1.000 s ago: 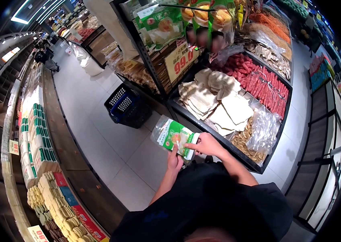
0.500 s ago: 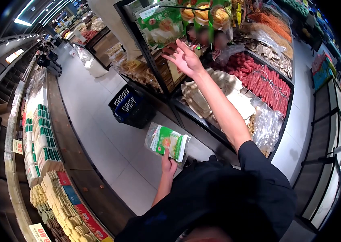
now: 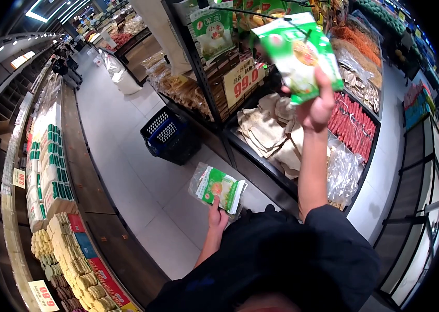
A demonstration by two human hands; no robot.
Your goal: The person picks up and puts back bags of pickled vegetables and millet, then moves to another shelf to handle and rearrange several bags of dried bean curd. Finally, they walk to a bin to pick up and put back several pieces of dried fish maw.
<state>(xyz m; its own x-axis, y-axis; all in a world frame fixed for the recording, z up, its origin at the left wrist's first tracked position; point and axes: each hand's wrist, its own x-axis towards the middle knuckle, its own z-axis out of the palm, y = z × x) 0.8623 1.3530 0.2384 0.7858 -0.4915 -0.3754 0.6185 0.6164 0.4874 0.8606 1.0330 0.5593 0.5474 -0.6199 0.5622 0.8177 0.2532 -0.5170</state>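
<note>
My left hand point(image 3: 218, 217) is low in front of my body, closed with the thumb on top of a green and white food packet point(image 3: 219, 188). Clear plastic shows at that packet's far side. Raised on the right, my right hand point(image 3: 317, 108) grips the lower edge of another green and white packet point(image 3: 295, 62), slightly blurred. This packet is in front of the hanging rack. A similar packet point(image 3: 213, 34) hangs on the rack to its left, and flat pale dried food point(image 3: 261, 125) lies in the bin below.
A dark blue shopping basket point(image 3: 170, 138) stands on the tiled floor by the display. A price sign point(image 3: 244, 80) hangs on the rack. Red sausages point(image 3: 353, 122) and plastic bags point(image 3: 344, 171) fill the bin's right part. Stacked packaged noodles point(image 3: 56, 171) line the left shelf.
My right hand, open and empty by the rack before, has moved right and now holds a green packet. My left hand keeps its packet in nearly the same place.
</note>
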